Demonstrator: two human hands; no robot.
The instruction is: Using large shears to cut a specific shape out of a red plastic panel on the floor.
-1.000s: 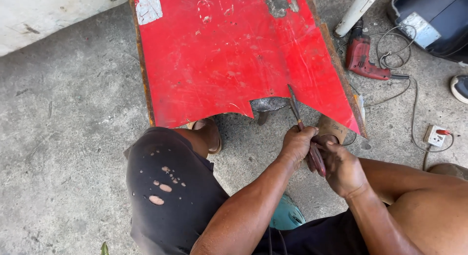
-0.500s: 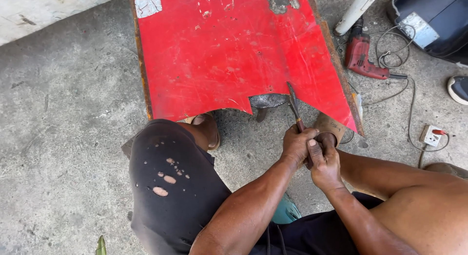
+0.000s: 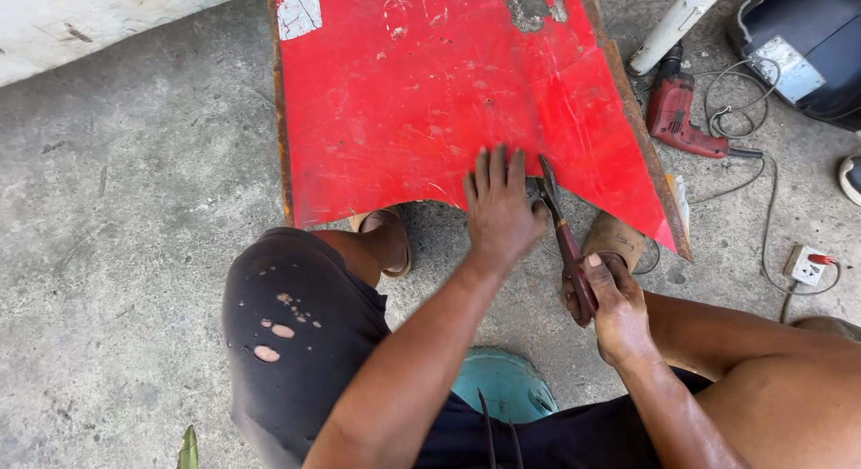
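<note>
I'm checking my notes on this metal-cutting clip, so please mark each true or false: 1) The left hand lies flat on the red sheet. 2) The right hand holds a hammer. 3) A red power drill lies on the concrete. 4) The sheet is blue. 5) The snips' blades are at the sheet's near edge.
1) True: the left hand presses flat on the red metal sheet.
2) False: the right hand grips the handles of tin snips.
3) True: a red power drill lies on the concrete floor, right of the sheet.
4) False: the sheet is red.
5) True: the blades meet the near edge, beside the left hand.
</note>
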